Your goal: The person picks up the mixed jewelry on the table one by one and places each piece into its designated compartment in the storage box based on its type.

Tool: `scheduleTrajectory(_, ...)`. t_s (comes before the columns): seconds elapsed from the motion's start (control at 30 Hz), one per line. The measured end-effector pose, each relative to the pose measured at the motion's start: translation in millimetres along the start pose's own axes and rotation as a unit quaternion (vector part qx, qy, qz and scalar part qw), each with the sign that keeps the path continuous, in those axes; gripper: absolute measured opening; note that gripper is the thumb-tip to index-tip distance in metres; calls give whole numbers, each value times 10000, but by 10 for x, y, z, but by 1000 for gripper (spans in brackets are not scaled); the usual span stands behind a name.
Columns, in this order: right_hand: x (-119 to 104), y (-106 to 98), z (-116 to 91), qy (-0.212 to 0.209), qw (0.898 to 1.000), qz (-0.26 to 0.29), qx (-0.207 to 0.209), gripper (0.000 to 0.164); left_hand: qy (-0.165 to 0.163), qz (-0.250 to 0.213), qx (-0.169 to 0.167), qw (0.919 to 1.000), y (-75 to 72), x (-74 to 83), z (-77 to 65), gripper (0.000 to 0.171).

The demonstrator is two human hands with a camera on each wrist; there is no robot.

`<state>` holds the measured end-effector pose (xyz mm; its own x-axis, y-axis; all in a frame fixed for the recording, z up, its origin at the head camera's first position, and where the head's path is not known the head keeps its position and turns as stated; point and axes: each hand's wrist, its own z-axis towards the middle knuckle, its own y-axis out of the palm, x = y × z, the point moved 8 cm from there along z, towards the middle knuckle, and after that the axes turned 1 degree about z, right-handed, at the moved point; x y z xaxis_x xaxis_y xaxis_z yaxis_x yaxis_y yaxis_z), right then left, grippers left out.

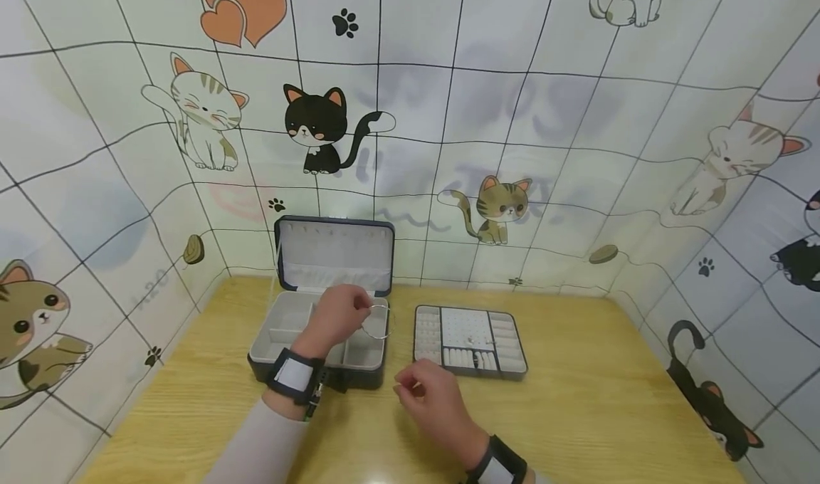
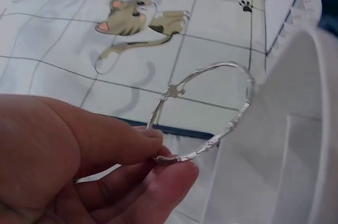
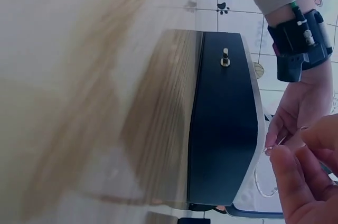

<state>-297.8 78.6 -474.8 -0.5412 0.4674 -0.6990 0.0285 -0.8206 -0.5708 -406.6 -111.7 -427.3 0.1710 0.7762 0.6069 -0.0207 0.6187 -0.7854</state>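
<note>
My left hand (image 1: 336, 317) pinches a thin silver bangle (image 2: 213, 142) between thumb and fingers. It hangs over the right-hand compartments of a dark jewelry box (image 1: 361, 379) with a pale divided inside. The box lid (image 1: 336, 256) stands up at the back. In the left wrist view the bangle is a twisted loop with a small ornament (image 2: 173, 92). My right hand (image 1: 438, 398) is above the table, right of the box's front corner, fingers loosely curled. Nothing shows between its fingers. In the right wrist view it overlaps the box's dark side (image 3: 227, 129).
Right of the box lies a divided jewelry tray (image 1: 509, 345) with ring rolls and a few small pieces in it. Both stand on a wood-grain table (image 1: 576, 391). A cloth with cat drawings (image 1: 423, 114) surrounds the table at the back and sides.
</note>
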Motion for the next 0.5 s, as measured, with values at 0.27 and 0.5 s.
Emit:
scheduleTrajectory(0.27, 15, 113, 147, 38, 9995, -85, 301, 10, -514, -478, 164, 9974, -50, -261, 36, 14)
scheduleTrajectory(0.5, 10, 189, 260, 38, 9997, -7, 252, 11, -732, -402, 293, 9961, -47, -357, 59, 15)
